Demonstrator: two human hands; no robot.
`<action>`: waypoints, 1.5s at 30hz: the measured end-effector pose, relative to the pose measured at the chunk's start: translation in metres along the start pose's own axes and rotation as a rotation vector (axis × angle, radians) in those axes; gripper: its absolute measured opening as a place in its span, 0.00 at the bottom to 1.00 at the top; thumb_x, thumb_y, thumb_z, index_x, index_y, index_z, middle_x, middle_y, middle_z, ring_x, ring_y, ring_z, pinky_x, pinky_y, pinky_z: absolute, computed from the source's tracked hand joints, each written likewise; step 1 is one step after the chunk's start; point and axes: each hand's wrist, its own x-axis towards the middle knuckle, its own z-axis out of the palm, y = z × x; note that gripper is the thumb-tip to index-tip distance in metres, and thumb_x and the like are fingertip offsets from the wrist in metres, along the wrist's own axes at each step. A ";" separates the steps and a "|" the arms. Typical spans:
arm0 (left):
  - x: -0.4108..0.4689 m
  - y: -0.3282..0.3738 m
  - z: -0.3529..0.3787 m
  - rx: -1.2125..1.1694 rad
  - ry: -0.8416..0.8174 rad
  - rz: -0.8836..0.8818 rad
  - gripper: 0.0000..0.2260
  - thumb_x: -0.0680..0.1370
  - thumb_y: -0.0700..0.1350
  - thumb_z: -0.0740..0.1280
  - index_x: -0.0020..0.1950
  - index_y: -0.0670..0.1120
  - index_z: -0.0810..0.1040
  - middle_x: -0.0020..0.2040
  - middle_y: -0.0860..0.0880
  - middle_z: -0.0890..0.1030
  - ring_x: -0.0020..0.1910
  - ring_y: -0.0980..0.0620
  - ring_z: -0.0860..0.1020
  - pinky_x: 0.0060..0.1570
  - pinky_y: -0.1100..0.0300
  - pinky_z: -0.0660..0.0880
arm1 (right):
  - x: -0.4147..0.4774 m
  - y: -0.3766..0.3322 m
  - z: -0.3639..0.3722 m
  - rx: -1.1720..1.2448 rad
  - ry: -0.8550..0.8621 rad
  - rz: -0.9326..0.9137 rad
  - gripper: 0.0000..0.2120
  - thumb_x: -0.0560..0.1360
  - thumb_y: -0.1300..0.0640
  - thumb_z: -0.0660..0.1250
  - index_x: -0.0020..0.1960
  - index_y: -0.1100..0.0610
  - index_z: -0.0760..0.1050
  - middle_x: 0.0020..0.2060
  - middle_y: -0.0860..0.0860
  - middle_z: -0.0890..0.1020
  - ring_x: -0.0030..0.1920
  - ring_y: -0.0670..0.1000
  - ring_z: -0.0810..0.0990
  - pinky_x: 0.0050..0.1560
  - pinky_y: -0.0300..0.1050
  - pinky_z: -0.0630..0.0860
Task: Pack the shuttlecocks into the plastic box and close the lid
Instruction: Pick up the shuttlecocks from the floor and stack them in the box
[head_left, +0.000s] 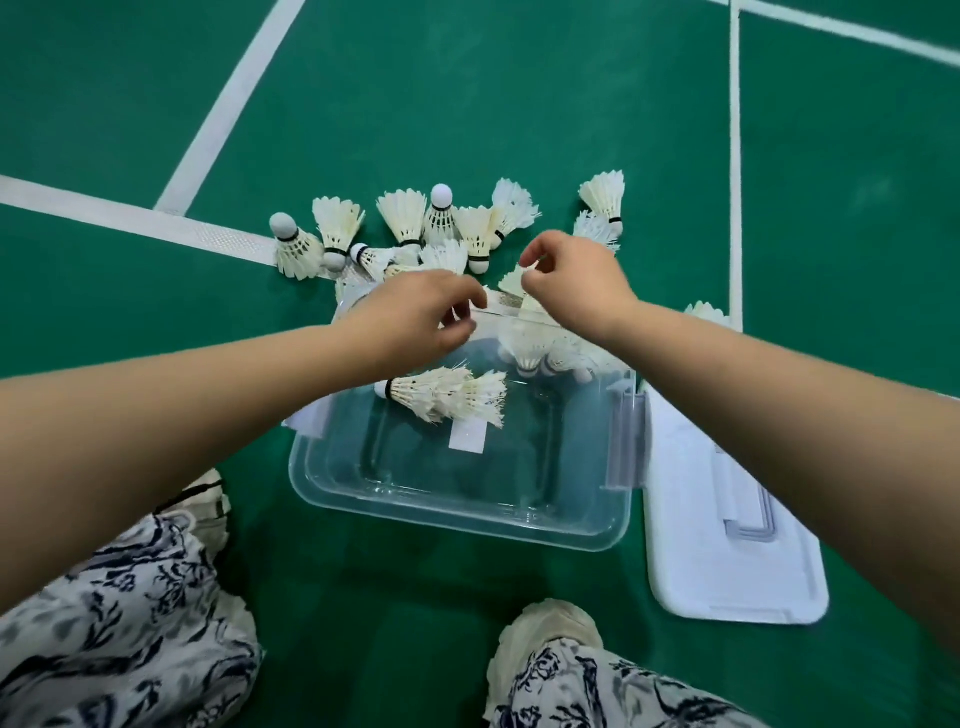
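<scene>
A clear plastic box (457, 512) sits open on the green court floor. Inside it lie a stacked pair of shuttlecocks (447, 397) and a few more at its far right corner (540, 353). Several loose white shuttlecocks (405, 218) are strewn on the floor just beyond the box. My right hand (571, 283) hovers over the box's far edge, fingers pinched on the feathers of a shuttlecock (514, 283). My left hand (415, 317) is over the far left rim, fingers curled; what it holds is hidden.
The white lid (727, 561) lies flat on the floor right of the box. One more shuttlecock (706, 312) lies past my right forearm. My patterned trouser legs and pale shoes (550, 639) are near the front edge. White court lines cross the floor.
</scene>
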 end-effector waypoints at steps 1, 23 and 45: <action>0.002 0.001 -0.002 -0.037 0.070 -0.021 0.10 0.76 0.44 0.62 0.56 0.47 0.75 0.46 0.51 0.77 0.46 0.49 0.76 0.49 0.55 0.73 | 0.008 0.008 0.000 -0.029 -0.022 0.039 0.11 0.73 0.58 0.61 0.55 0.54 0.75 0.45 0.52 0.80 0.44 0.53 0.75 0.46 0.44 0.72; 0.106 -0.054 0.028 0.009 -0.280 -0.416 0.42 0.68 0.49 0.74 0.74 0.48 0.53 0.73 0.43 0.62 0.68 0.41 0.66 0.65 0.50 0.65 | 0.022 0.042 0.023 0.021 0.009 0.132 0.06 0.73 0.54 0.60 0.48 0.49 0.73 0.49 0.48 0.80 0.45 0.51 0.74 0.41 0.42 0.66; 0.101 -0.044 0.029 0.279 -0.408 -0.247 0.24 0.75 0.38 0.62 0.70 0.45 0.62 0.63 0.40 0.74 0.58 0.41 0.73 0.53 0.53 0.70 | 0.019 0.041 0.025 0.028 0.046 0.143 0.12 0.71 0.53 0.60 0.54 0.49 0.74 0.51 0.49 0.81 0.49 0.53 0.76 0.41 0.43 0.68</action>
